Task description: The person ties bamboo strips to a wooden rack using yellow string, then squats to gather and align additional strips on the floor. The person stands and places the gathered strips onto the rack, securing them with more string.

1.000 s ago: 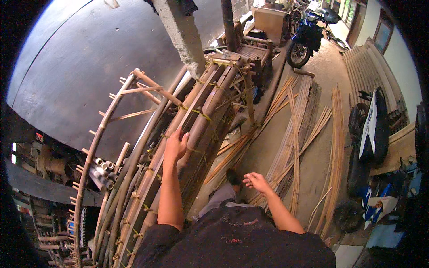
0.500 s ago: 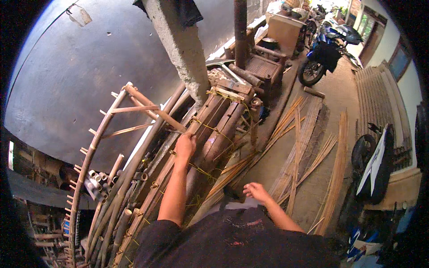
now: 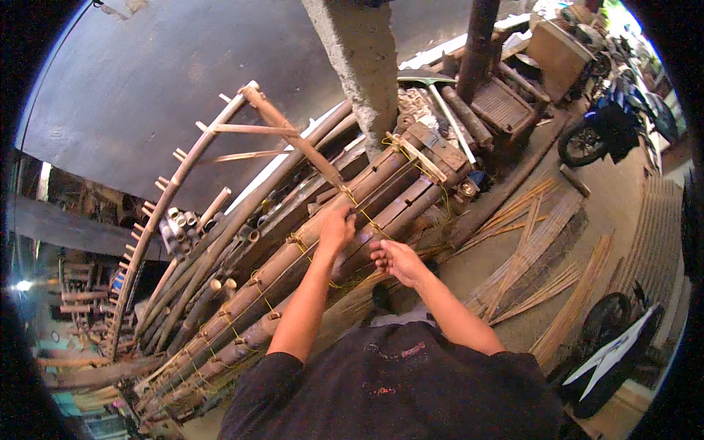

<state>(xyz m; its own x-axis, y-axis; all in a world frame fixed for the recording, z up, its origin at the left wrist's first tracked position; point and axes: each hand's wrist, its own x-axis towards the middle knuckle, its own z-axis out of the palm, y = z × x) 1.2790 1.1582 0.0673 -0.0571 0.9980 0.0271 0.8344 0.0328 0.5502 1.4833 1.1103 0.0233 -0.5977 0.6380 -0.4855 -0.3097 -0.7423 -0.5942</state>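
A long bamboo frame stretches diagonally before me, its poles lashed with thin yellow cord. My left hand rests over the upper pole near the foot of a slanting brace, fingers pinched together. What they hold is hidden, though yellow cord runs close by. To its right, my right hand hovers over the lower pole, beside another strand of cord. Its fingers are loosely curled and apart, with nothing visible in them. Left of the frame rises a curved bamboo rail with short pegs.
A concrete post stands just beyond the frame, against a dark panel. Bamboo strips lie on the floor at right. Farther back are a wooden chair and a motorcycle. Loose bamboo poles pile up at left.
The view has swung right, so the frame sits lower and flatter. My right hand has come up from near my body to the lower pole, close to the left hand.
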